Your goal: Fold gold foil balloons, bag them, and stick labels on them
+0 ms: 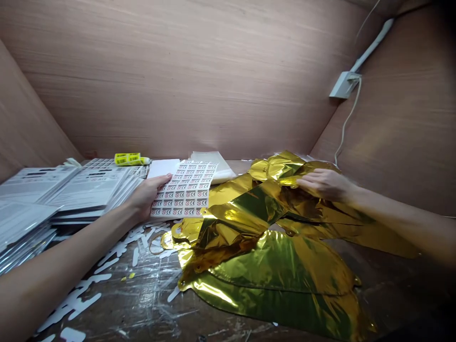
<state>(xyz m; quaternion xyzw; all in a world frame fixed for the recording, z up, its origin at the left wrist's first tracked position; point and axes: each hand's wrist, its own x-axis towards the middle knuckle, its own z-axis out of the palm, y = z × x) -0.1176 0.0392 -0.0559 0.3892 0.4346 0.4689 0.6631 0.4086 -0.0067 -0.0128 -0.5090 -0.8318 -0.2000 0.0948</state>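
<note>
Mid-table, left hand [146,197] touches stickers [185,190], right hand [326,185] apparently mylar foil [270,280].

A scuffed brown workbench [388,270] carries gold foil balloons [278,270], white die-cut paper scraps [74,297] and stacked printed packets [71,192].

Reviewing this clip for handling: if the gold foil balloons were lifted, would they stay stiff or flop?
The gold foil balloons lie flat and creased, so they would probably flop and drape. The thin film looks light for its size. Its glossy surface may slide over itself, and it appears to crumple easily under the right hand.
</note>
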